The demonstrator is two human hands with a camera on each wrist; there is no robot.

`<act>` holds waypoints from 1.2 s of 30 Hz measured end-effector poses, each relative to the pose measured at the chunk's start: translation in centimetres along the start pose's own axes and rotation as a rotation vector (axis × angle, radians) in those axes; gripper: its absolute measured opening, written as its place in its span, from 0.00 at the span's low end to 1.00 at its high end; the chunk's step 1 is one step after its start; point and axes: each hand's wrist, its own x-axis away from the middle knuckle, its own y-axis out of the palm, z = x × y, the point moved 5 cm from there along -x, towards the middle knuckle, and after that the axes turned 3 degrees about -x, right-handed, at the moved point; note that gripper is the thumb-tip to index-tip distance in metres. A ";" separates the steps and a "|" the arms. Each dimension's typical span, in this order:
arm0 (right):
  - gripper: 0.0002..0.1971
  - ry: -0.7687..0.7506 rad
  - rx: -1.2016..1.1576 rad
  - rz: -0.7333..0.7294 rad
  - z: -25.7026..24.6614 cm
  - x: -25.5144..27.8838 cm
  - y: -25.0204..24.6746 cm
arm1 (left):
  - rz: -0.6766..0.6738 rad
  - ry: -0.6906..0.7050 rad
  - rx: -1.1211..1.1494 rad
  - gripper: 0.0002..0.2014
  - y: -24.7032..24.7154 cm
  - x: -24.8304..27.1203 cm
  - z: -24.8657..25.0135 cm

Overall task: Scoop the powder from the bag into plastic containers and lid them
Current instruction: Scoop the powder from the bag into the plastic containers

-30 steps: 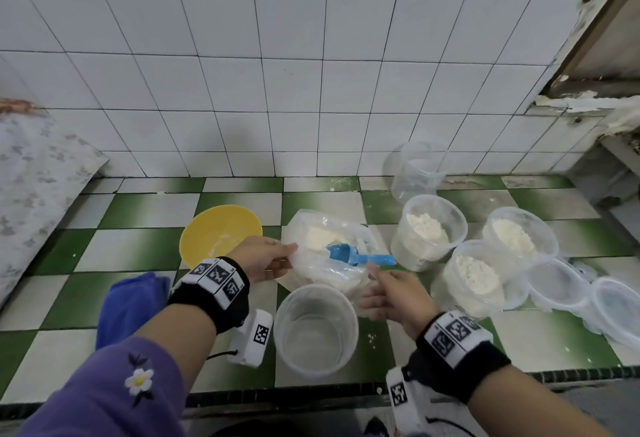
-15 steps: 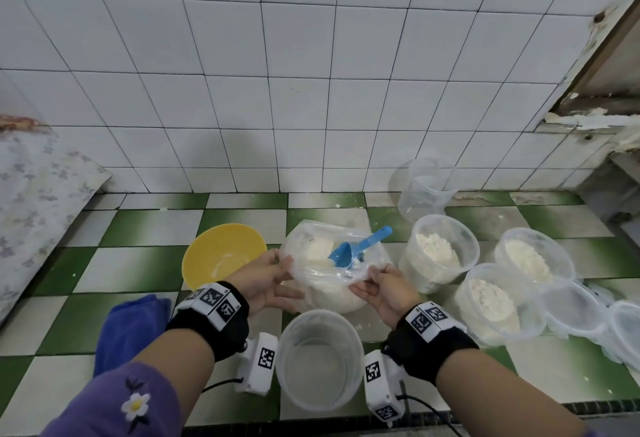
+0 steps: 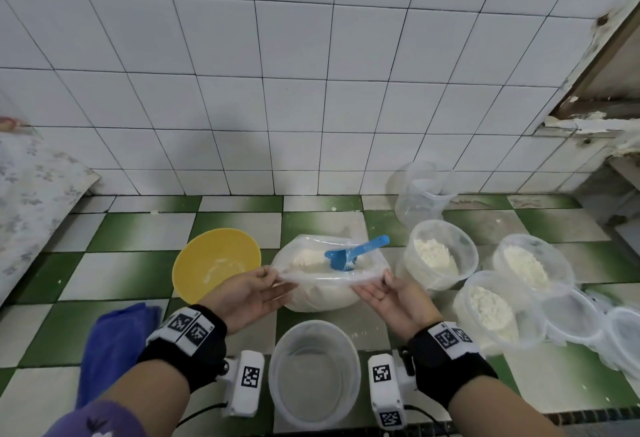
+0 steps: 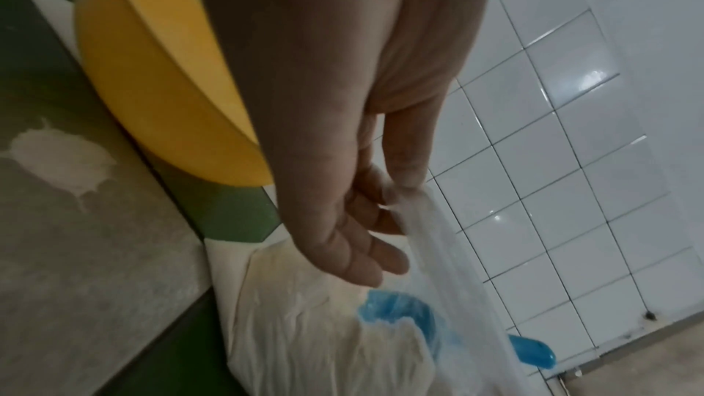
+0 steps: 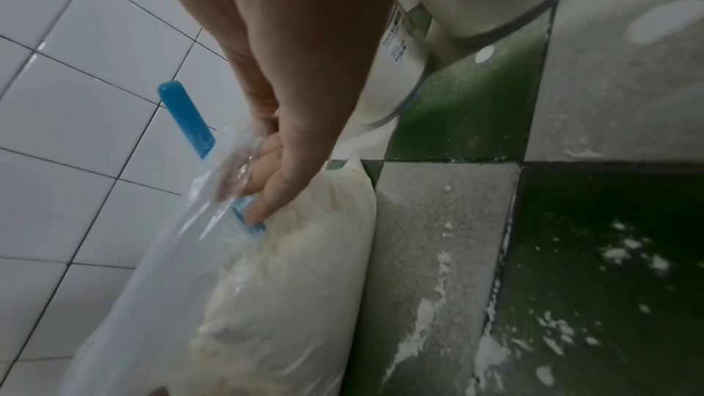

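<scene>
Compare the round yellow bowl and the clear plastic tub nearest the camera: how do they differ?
The round yellow bowl is opaque and leans tilted, while the clear plastic tub is see-through and stands upright. The bowl spreads wide and shallow; the tub is deeper with steeper walls. The bowl shows a white dusting inside; the tub looks empty. Both are open, without lids.

Left hand (image 3: 247, 293) and right hand (image 3: 394, 298) bare; each wrist carries a black strap with white square-coded marker tiles; a white camera block with a coded tag hangs beneath each wrist, black cable trailing; left forearm shows a purple sleeve (image 3: 97, 419) with a flower motif.
</scene>
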 end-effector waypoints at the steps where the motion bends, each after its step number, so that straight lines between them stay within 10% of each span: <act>1: 0.11 0.005 -0.011 0.020 0.3 0.0 -0.1 | -0.004 -0.005 0.029 0.06 0.0 0.0 -0.1; 13: 0.17 0.152 0.250 -0.005 1.6 -0.3 1.1 | 0.083 -0.040 -0.307 0.11 0.5 -0.9 -0.4; 22: 0.08 -0.290 0.927 0.055 -3.7 -1.5 2.8 | 0.360 0.080 -0.817 0.19 1.3 -1.2 3.3; 27: 0.09 -0.340 1.076 -0.006 -4.1 -3.3 3.9 | 0.423 0.324 -1.093 0.08 2.9 -2.4 5.6; 36: 0.15 0.006 0.682 0.086 -3.0 -6.0 3.9 | 0.311 -0.029 -0.536 0.18 1.8 -6.1 5.0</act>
